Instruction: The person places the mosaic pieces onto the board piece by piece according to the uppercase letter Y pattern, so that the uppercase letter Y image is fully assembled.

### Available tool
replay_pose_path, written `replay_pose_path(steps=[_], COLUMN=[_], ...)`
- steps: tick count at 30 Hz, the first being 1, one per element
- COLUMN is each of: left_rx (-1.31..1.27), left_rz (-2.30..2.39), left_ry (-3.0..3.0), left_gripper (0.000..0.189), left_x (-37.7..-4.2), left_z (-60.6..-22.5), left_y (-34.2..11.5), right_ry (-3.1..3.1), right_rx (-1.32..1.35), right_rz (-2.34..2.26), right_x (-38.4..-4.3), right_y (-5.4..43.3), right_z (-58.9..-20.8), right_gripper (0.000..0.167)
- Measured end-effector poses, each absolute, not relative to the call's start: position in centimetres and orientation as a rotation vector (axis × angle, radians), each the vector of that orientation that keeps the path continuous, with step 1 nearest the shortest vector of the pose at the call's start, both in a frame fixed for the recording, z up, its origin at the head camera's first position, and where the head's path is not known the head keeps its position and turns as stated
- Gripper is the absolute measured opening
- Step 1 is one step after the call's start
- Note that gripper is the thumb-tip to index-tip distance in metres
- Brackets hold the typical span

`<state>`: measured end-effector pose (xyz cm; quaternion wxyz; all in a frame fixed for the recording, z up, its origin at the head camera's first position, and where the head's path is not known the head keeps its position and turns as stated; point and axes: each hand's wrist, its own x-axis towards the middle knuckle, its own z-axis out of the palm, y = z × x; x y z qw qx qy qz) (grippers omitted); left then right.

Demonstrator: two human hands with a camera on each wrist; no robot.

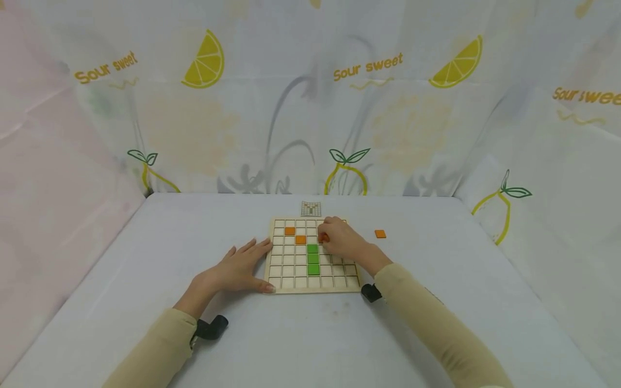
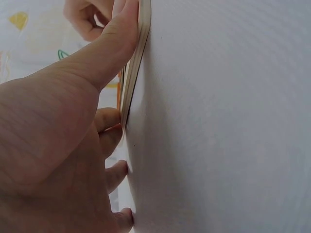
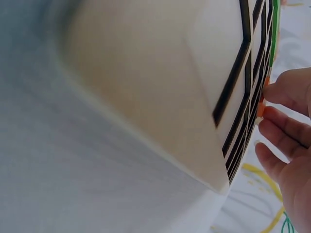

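In the head view a pale wooden grid board [image 1: 288,282] lies on the white table. Two orange square tiles [image 1: 289,231] sit diagonally in its upper left cells, and a column of three green tiles [image 1: 313,258] runs down the middle. My left hand [image 1: 235,272] spreads along the board's left side, its thumb at the near left corner and its fingertips at the edge. With thumb and fingers, my right hand [image 1: 345,242] pinches an orange tile [image 3: 261,108] over the upper part of the grid, right of the green column. Part of that tile is hidden by the fingers.
Another orange tile [image 1: 380,234] lies on the table [image 1: 417,323] to the board's right. Behind the board is a small card [image 1: 311,209] printed with a grid pattern. Lemon-printed cloth [image 1: 291,108] walls enclose the back and sides.
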<state>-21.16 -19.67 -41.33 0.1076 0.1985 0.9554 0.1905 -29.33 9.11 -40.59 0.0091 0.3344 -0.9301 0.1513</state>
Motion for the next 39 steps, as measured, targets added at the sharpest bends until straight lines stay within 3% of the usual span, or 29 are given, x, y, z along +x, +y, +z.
replay_pose_path(steps=[39], left_rx=[0.576], left_rz=[0.575], left_ry=[2.797], left_gripper=[0.111], left_x=[-21.1], left_z=[-41.1], left_y=[-19.6], right_ry=[-2.892], right_rx=[1.04], right_rz=[0.515], right_x=[-29.0], right_y=[10.2], right_z=[-40.7], right_gripper=[0.027])
